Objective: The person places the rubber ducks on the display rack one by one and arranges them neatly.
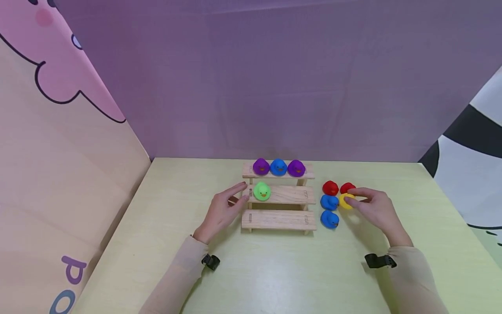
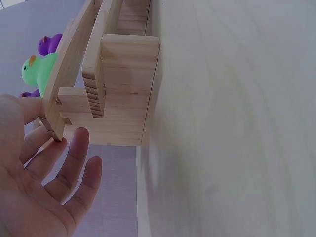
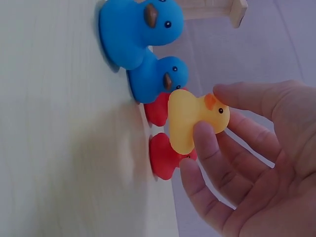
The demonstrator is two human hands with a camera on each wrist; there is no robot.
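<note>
With thumb and fingers, my right hand (image 1: 376,209) pinches a yellow rubber duck (image 3: 185,121), raised off the table in the right wrist view. Two red rubber ducks (image 1: 330,188) and two blue rubber ducks (image 1: 329,219) stand close by it. My left hand (image 1: 222,214) holds the left end of the middle board of a three-tier wooden stand (image 1: 286,194), thumb above and fingertips beneath in the left wrist view. A green rubber duck (image 1: 262,191) sits on that board, near the left thumb. The lowest board (image 1: 278,220) bears nothing.
On the top board stand two purple rubber ducks (image 1: 261,166) with a blue duck (image 1: 278,167) between them. A purple backdrop (image 1: 251,87) rises behind the pale table (image 1: 274,274). Printed panels flank both sides.
</note>
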